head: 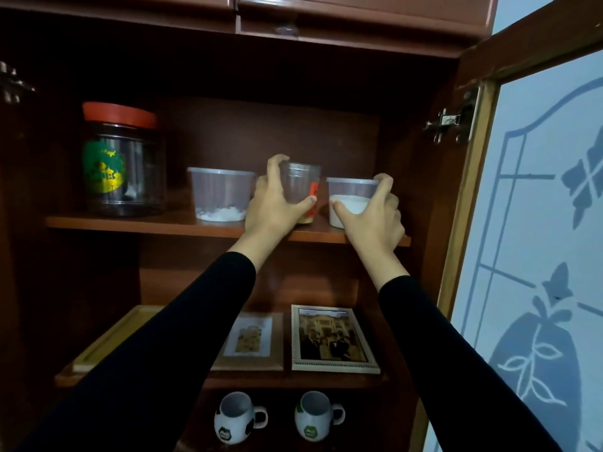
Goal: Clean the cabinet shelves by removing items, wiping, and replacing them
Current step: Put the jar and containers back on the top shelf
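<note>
On the top shelf (137, 221) of the open wooden cabinet, my left hand (270, 203) grips a clear plastic cup (298, 184) with an orange label. My right hand (372, 213) grips a clear tub (350, 197) partly filled with white powder, at the shelf's right end. Both containers stand on the shelf or just above it; I cannot tell which. A second clear tub (220, 194) with some white grains sits left of the cup. Further left stands a large clear jar (122, 158) with a red lid and a green-yellow label.
The middle shelf holds two framed pictures (331, 337) (251, 340) lying flat and a pale tray (107, 340). Two football-patterned mugs (236, 417) (315, 414) stand on the shelf below. The cabinet door (538, 223) with frosted patterned glass hangs open on the right.
</note>
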{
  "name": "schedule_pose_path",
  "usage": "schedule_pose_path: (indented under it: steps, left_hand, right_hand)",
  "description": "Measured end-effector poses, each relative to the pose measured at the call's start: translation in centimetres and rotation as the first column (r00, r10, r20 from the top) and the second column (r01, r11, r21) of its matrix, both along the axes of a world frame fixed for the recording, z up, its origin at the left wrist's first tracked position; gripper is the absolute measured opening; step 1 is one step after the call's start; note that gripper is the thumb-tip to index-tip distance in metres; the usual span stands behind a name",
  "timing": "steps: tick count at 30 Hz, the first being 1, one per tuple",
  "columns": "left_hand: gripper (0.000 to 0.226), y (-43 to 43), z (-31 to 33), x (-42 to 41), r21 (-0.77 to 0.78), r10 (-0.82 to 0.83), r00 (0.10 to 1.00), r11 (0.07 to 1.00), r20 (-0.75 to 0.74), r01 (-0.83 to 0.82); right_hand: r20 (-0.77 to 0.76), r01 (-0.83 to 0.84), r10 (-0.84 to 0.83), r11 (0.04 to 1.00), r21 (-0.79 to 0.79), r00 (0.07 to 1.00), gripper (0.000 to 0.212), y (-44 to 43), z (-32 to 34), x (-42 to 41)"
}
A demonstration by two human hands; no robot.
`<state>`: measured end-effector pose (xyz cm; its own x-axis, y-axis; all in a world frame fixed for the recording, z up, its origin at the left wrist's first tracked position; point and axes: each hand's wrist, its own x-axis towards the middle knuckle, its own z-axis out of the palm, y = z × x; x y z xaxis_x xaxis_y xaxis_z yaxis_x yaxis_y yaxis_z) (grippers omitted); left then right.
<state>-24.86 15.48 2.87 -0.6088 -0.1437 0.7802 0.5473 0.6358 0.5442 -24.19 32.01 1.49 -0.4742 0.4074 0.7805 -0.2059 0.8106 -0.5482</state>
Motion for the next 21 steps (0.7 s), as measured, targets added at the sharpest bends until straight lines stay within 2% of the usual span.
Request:
schedule_pose_path:
  steps: [10, 21]
  left_hand:
    - [0.088, -0.35, 0.00, -0.01, -0.069, -0.008, 0.990, 0.997, 0.143, 0.018]
    - [0.095, -0.17, 0.35, 0.19, -0.114, 0.038, 0.967, 0.993, 0.252, -0.010]
  right_hand:
    - [0.122, 0.033, -0.037, 0.999, 0.035, 0.992, 0.085, 0.11, 0.50, -0.58]
    - [0.173, 0.029, -0.032, 0.999, 0.017, 0.984, 0.090, -0.04, 0.67, -0.52]
